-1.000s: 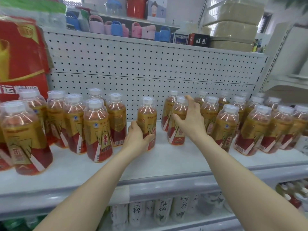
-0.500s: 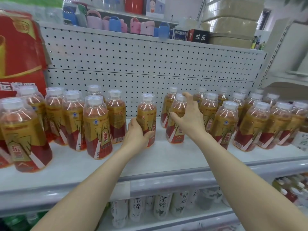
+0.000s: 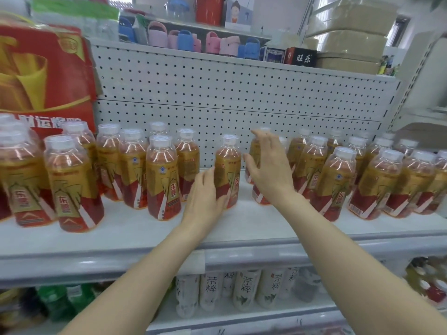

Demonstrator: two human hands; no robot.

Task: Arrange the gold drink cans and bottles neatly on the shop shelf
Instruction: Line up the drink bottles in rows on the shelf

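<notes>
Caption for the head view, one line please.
Left hand grips a lone gold bottle on the shelf; right hand covers the next bottle.

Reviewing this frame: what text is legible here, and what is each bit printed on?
"旺乐": black box, upper right.
"东鹏": gold bottle labels.
"茶粹": white bottles, bottom row.
"运": red pack; its other characters are cut off.
Small print on the labels: too blurred to read.

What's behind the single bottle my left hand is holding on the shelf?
Behind the single bottle only the white pegboard panel shows, no second bottle. The left hand grips its lower part, so the shelf behind its base is hidden.
</notes>
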